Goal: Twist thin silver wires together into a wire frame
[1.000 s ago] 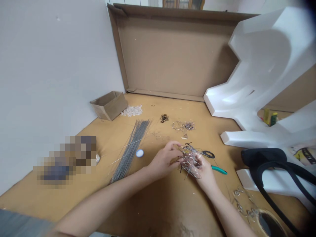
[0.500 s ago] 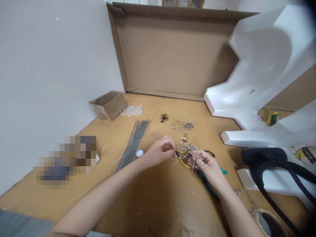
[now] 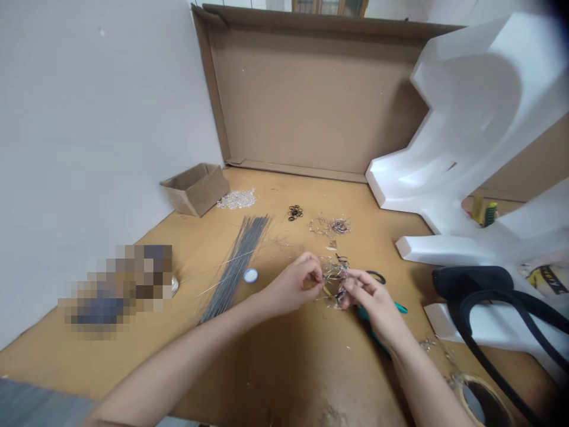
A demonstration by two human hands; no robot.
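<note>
My right hand (image 3: 371,299) is closed on a tangled piece of bent silvery wire (image 3: 333,274), above the table. Just left of it, my left hand (image 3: 302,283) has its thumb and fingers pinched together at the left side of the wire; what they grip is too small to make out. Green-handled pliers (image 3: 372,332) lie partly under my right hand, and a black loop handle (image 3: 377,277) shows behind it. Left of my hands lie a bundle of straight grey wires (image 3: 237,267) and a small round blue-and-white lid (image 3: 251,275).
A small cardboard box (image 3: 195,190) stands by clear rings (image 3: 237,198) at the back left. Black rings (image 3: 294,213) and a wire pile (image 3: 340,225) lie beyond my hands. White foam (image 3: 444,249), black straps (image 3: 471,284) and a tape roll (image 3: 482,400) are at the right.
My left hand has moved slightly right, closer to my right hand. The wire piece has shifted and turned between them, and my right fingers have curled in more around it.
</note>
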